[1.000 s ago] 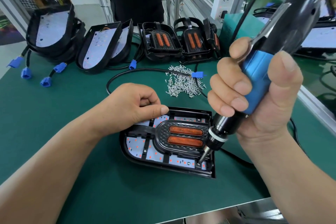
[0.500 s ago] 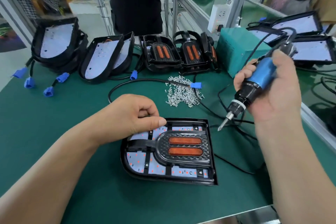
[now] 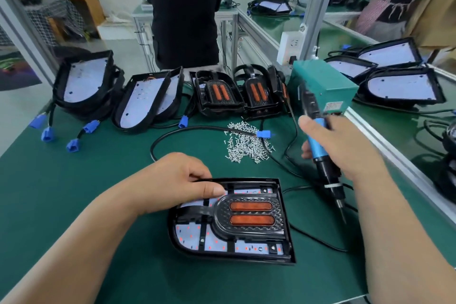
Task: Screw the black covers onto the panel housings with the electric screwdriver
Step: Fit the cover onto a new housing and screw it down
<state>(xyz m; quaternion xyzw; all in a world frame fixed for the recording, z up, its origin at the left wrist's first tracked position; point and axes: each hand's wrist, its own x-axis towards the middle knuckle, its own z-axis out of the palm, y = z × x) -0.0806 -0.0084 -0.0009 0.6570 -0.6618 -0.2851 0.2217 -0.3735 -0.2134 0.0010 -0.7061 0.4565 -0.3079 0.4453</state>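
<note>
A panel housing [image 3: 287, 237] lies flat on the green mat in front of me, its white LED board showing red dots. A black cover [image 3: 249, 215] with two orange lenses sits on it. My left hand [image 3: 172, 180] rests on the housing's upper left part, fingers curled, thumb flat beside the cover. My right hand [image 3: 343, 148] grips the blue and black electric screwdriver [image 3: 320, 155], its tip pointing down over the mat just right of the housing, not touching it. A pile of small silver screws [image 3: 246, 145] lies behind the housing.
Open housings [image 3: 143, 103] and covered ones [image 3: 219, 94] lean in a row at the back, with blue connectors [image 3: 47, 133] on cables. A teal power box [image 3: 328, 84] stands at the right. More housings [image 3: 404, 86] lie beyond the aluminium rail. A person stands behind the bench.
My right hand lifted the screwdriver off the housing's lower right corner, swung it out to the right and now holds it lower, tip down beside the housing. My left hand stayed put.
</note>
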